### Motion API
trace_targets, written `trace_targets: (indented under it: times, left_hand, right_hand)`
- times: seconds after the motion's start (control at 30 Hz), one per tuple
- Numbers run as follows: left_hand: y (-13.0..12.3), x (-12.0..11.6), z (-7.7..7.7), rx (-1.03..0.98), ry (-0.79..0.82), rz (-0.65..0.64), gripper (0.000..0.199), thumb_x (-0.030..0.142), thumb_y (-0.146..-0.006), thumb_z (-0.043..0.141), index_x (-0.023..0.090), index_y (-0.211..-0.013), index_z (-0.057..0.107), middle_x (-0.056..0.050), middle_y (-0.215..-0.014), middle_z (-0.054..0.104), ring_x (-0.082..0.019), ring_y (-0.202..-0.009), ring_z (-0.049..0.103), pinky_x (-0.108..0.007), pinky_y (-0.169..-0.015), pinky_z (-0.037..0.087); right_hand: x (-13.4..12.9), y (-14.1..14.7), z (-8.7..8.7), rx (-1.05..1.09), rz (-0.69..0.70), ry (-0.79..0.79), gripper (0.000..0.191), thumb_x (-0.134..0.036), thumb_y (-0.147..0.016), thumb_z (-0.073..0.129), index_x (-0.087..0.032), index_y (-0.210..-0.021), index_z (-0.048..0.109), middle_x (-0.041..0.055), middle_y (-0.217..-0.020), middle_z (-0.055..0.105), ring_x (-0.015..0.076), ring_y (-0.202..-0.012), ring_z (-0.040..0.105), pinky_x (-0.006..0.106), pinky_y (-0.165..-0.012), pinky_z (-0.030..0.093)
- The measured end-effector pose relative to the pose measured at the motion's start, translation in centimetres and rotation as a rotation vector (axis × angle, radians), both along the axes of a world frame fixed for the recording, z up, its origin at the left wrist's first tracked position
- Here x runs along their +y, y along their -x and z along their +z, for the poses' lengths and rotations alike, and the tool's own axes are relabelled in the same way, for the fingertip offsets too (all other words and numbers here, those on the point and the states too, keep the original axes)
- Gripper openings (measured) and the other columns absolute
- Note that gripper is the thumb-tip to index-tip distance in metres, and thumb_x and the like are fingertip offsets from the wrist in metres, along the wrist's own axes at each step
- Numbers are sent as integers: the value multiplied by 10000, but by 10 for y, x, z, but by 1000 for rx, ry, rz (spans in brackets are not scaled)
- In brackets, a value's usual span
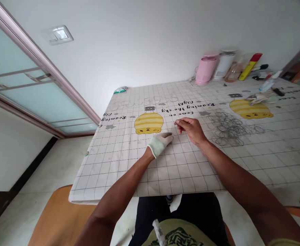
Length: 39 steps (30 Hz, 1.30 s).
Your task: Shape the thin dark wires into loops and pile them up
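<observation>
My left hand (160, 142), in a white and pale green glove, rests low on the checked tablecloth (119, 164) beside a yellow printed bear. Its fingers point right; whether something thin is between them is too small to tell. Bare and slightly raised, my right hand (190, 129) is closed in a pinch, with a tiny dark thing at the fingertips that I cannot make out. To the right of that hand lies a loose tangle of thin dark wire or thread (226, 129).
Along the wall at the back right stand a pink device (206, 70), a white device (224, 66), a brownish bottle (233, 72) and a yellow and red box (250, 67). A spray bottle (269, 82) and a crumpled glove (263, 98) are nearer. A green-edged packet (120, 90) lies at the back left corner.
</observation>
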State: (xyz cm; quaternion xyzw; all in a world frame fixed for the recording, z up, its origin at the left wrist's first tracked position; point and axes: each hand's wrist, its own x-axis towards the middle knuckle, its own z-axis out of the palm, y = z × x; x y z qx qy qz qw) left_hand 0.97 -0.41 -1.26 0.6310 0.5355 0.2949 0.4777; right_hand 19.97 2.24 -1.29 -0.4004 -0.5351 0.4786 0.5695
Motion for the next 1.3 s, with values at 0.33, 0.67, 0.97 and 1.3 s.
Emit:
trace_targets:
  times: [0.33,0.67,0.97,1.3]
  left_hand:
    - [-9,6,-12,-108,145,38,237,219,-879,624,162,-1029,799,-38,-843,781,-122,-659,665,-232,-622,530]
    - [-2,14,-20,-49,-20,38,229,241,-898,557,199,-848,777,-3,-727,702,-136,-658,625,-248,-646,501]
    - [-4,7,-24,-64,-141,6,235,293,-920,561,225,-932,786,-1,-851,741,-147,-783,662,-249,-758,511]
    - [-1,6,-13,172,-74,15,268,264,-888,526,222,-700,712,9,-623,643,-156,-604,599,-270,-608,450]
  right_hand:
    - [3,0,-5,116,15,129,350,-525,-834,824,-180,-821,772,51,-777,666,128,-597,549,284,-536,459]
    - [1,7,-15,-127,133,322,386,-552,-810,828,-173,-822,758,95,-859,733,174,-734,656,268,-597,523]
    - [-5,16,-17,-193,136,258,309,-510,-800,820,-203,-806,781,63,-802,738,171,-676,636,287,-602,532]
    - [-4,18,-18,-333,-59,15,330,-527,-859,731,-207,-785,771,26,-702,667,153,-602,573,288,-566,479]
